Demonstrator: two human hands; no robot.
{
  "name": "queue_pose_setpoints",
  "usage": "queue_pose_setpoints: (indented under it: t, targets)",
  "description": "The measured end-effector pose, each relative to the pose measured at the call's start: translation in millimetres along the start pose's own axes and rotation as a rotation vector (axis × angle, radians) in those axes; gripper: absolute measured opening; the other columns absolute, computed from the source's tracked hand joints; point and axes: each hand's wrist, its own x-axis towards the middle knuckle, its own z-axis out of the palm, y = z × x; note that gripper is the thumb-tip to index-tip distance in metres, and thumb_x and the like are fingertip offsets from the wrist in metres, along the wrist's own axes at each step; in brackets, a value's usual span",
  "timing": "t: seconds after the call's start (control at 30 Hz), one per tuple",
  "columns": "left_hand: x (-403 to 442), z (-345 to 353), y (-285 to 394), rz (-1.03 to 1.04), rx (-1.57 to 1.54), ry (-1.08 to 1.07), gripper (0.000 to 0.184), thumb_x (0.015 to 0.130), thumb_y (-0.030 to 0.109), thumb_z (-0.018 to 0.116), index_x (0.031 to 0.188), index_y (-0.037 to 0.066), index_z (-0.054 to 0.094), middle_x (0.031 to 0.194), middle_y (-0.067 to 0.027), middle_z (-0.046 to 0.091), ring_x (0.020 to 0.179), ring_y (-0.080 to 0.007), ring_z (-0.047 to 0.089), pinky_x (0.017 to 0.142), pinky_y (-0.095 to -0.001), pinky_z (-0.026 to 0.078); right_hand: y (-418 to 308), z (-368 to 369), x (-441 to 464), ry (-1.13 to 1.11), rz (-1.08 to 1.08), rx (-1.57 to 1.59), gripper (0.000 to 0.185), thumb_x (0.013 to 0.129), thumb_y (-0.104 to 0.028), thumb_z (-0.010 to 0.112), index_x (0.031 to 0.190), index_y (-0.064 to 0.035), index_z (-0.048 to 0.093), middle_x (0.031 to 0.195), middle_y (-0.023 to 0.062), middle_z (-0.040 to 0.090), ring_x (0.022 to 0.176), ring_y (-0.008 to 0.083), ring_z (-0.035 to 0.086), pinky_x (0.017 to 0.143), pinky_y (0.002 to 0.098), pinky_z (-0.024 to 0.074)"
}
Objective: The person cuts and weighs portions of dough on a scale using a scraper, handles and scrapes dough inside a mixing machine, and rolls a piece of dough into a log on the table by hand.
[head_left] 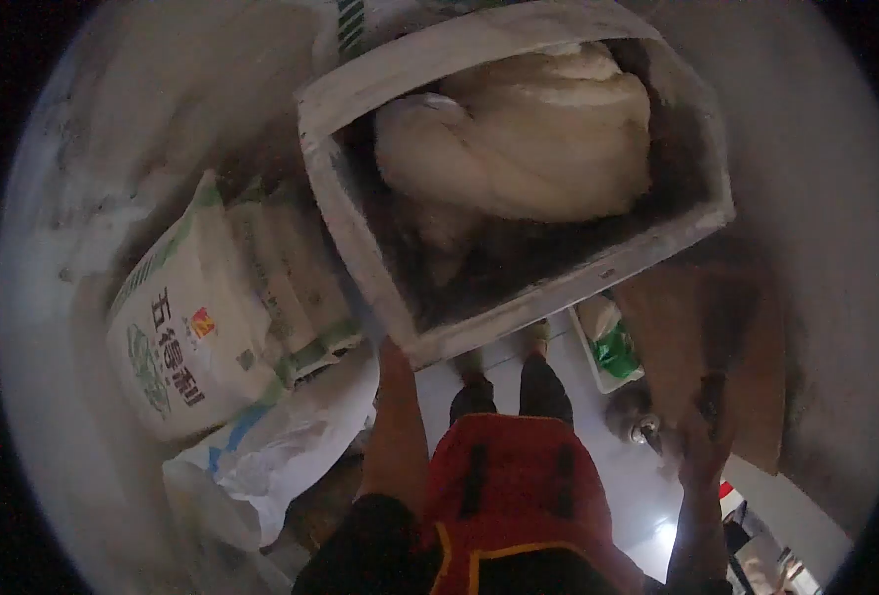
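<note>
Reaching to near left corner of floury, squarish tub (568,290), left hand (396,365) meets rim, fingers hidden, grip can't be told. Big pale dough-like mass (519,144) sits inside tub, heaped toward far side, bare floor of tub showing nearer. Right hand (699,444) down by brown board (672,337), blurred, can't tell open or closed. Printed sacks (196,322) stand left of tub.

The left hand (394,359) reaches farther forward than the right hand (699,448).
</note>
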Motion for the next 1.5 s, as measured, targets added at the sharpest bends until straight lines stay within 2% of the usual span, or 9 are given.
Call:
queue_pose_setpoints:
  t: [0.07, 0.5, 0.77, 0.97, 1.0, 1.1, 1.23, 1.33, 1.5]
  targets:
    - [0.2, 4.1, 15.4, -0.009, 0.001, 0.02, 0.029, 0.081, 0.027, 0.056, 0.103, 0.008, 0.059, 0.096, -0.0109, 0.062, 0.09, -0.0312, 0.059, 0.076, -0.0379, 0.049, -1.3, 1.9, -1.8, -0.019, -0.05, -0.021, 0.027, 0.078, -0.012, 0.06, 0.102, -0.0017, 0.052, 0.072, 0.0039, 0.053, 0.045, 0.0062, 0.044, 0.036, 0.0207, 0.0343]
    - [-4.8, -10.5, 43.1, 0.018, 0.008, 0.002, 0.024, 0.084, 0.027, 0.052, 0.097, 0.008, 0.059, 0.095, -0.0107, 0.061, 0.091, -0.029, 0.059, 0.076, -0.0386, 0.05, -0.8, -13.9, -5.9, -0.037, 0.122, 0.0, 0.028, 0.079, -0.015, 0.06, 0.101, -0.0007, 0.051, 0.069, 0.0039, 0.053, 0.044, 0.0068, 0.044, 0.037, 0.0208, 0.0343]
    - [-14.7, -11.1, 76.4, 0.035, 0.02, -0.076, 0.022, 0.085, 0.027, 0.05, 0.093, 0.008, 0.059, 0.095, -0.0106, 0.06, 0.092, -0.0277, 0.059, 0.075, -0.0391, 0.05, -12.7, -10.7, -3.6, -0.018, -0.025, -0.105, 0.028, 0.078, -0.016, 0.06, 0.1, -0.0006, 0.052, 0.069, 0.0035, 0.053, 0.046, 0.0069, 0.044, 0.039, 0.0212, 0.0343]
    - [-50.4, -51.5, 21.1, 0.163, 0.213, -0.084, 0.022, 0.086, 0.027, 0.048, 0.09, 0.008, 0.059, 0.094, -0.0105, 0.06, 0.092, -0.0267, 0.059, 0.075, -0.0394, 0.05, -3.4, -15.0, 1.0, 0.014, -0.039, 0.005, 0.031, 0.079, -0.017, 0.061, 0.104, -0.0008, 0.053, 0.071, 0.0017, 0.053, 0.053, 0.0093, 0.047, 0.048, 0.0234, 0.0388]
    - [-50.9, -56.1, 7.1, 0.218, 0.4, -0.126, 0.022, 0.088, 0.026, 0.045, 0.088, 0.008, 0.059, 0.095, -0.0104, 0.06, 0.093, -0.0267, 0.058, 0.076, -0.0401, 0.05, -8.6, -16.4, 0.2, 0.001, -0.032, 0.017, 0.032, 0.079, -0.017, 0.061, 0.105, -0.0015, 0.053, 0.071, 0.0014, 0.053, 0.054, 0.0092, 0.047, 0.049, 0.0234, 0.0389]
    - [-70.8, -120.1, 29.7, 0.23, 0.397, -0.305, 0.023, 0.09, 0.023, 0.041, 0.091, 0.01, 0.06, 0.097, -0.0106, 0.06, 0.093, -0.0288, 0.058, 0.077, -0.0395, 0.05, -31.1, -17.1, -0.8, -0.106, -0.025, 0.109, 0.032, 0.079, -0.018, 0.063, 0.107, -0.0044, 0.055, 0.071, 0.0004, 0.053, 0.054, 0.0085, 0.047, 0.048, 0.0232, 0.0384]
    - [-98.3, -166.7, 67.6, 0.086, 0.449, -0.43, 0.022, 0.089, 0.023, 0.043, 0.091, 0.009, 0.059, 0.096, -0.0112, 0.06, 0.093, -0.0295, 0.057, 0.08, -0.039, 0.049, -36.4, -13.8, -8.6, 0.014, -0.262, -0.066, 0.026, 0.078, -0.02, 0.065, 0.098, -0.0052, 0.058, 0.066, -0.0005, 0.052, 0.051, 0.0072, 0.046, 0.045, 0.0236, 0.0355]
    - [-115.8, -170.2, 62.0, 0.139, 0.449, -0.401, 0.021, 0.089, 0.023, 0.044, 0.091, 0.008, 0.059, 0.096, -0.0116, 0.059, 0.092, -0.0289, 0.057, 0.08, -0.0397, 0.048, -28.9, -16.2, -10.7, 0.002, -0.379, -0.172, 0.023, 0.078, -0.022, 0.065, 0.091, -0.0044, 0.058, 0.062, -0.0009, 0.05, 0.048, 0.0068, 0.043, 0.042, 0.024, 0.0328]
    - [-115.6, -173.1, 38.1, 0.336, 0.453, -0.272, 0.02, 0.088, 0.023, 0.047, 0.092, 0.006, 0.058, 0.095, -0.0124, 0.059, 0.09, -0.0279, 0.057, 0.08, -0.0408, 0.047, -73.0, -15.6, -38.3, -0.028, -0.091, 0.097, 0.019, 0.077, -0.022, 0.065, 0.082, -0.0052, 0.056, 0.059, -0.0009, 0.049, 0.046, 0.0065, 0.041, 0.04, 0.0241, 0.031]
